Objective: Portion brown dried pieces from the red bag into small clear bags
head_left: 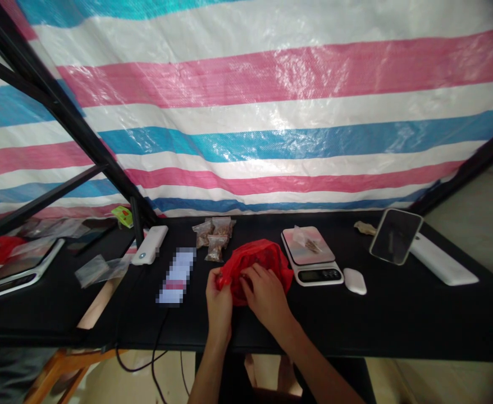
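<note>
The left hand (pixel 219 292) pinches the rim of a red bag (pixel 250 252) over the counter (pixel 398 320). The right hand (pixel 269 292) dips curled fingers into its mouth; whether they grip anything is hidden. Filled packets (pixel 217 241) lie just beyond, left; a scale (pixel 309 258) sits right.

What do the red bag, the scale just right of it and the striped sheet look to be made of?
Red bag: probably thin, slightly glossy plastic film, with crumpled folds. Scale: smooth white casing with rounded corners, likely molded plastic; its top's material is unclear. Striped sheet: seemingly woven plastic, shiny, with bright glints and a fine weave.
</note>
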A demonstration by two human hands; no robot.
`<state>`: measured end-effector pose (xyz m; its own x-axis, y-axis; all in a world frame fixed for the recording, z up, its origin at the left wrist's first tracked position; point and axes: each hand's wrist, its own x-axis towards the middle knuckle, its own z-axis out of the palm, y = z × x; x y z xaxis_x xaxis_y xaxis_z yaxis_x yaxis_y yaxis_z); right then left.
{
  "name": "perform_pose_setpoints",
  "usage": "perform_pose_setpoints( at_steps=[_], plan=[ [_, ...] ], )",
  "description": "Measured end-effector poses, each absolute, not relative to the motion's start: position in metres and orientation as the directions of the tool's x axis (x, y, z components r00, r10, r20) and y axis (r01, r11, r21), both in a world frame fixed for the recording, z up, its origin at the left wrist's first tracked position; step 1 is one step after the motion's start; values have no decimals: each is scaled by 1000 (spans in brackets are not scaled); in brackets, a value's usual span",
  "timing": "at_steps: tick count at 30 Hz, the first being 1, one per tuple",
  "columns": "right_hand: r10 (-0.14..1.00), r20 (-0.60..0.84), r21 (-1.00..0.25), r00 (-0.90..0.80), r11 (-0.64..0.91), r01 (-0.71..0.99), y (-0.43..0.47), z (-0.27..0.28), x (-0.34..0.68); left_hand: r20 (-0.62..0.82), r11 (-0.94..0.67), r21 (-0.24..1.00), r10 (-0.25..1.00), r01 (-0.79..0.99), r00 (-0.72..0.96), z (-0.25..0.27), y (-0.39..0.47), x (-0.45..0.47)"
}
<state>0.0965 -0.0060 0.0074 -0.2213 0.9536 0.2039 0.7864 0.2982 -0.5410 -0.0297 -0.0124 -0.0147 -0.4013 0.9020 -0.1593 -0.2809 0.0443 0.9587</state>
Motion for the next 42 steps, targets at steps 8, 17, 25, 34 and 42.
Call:
perform_pose_setpoints(
  at_steps=[8,17,25,34,42],
  plan=[
    [943,292,-627,-161,316,712,4,10,118,-194,79,968,833,-237,-518,-22,-11,-37],
    [868,488,-655,85,301,693,51,44,225,313,-80,901,800,427,-512,8,-28,-35],
    [884,433,-462,-178,387,798,104,46,258,440,-255,769,876,586,-197,25,-48,4],
    [855,268,-414,-443,518,749,131,39,259,373,-287,722,928,629,-6,15,-60,28],
    [870,401,-512,-288,473,717,118,49,258,317,-257,804,948,536,-21,21,-56,32]
  ],
)
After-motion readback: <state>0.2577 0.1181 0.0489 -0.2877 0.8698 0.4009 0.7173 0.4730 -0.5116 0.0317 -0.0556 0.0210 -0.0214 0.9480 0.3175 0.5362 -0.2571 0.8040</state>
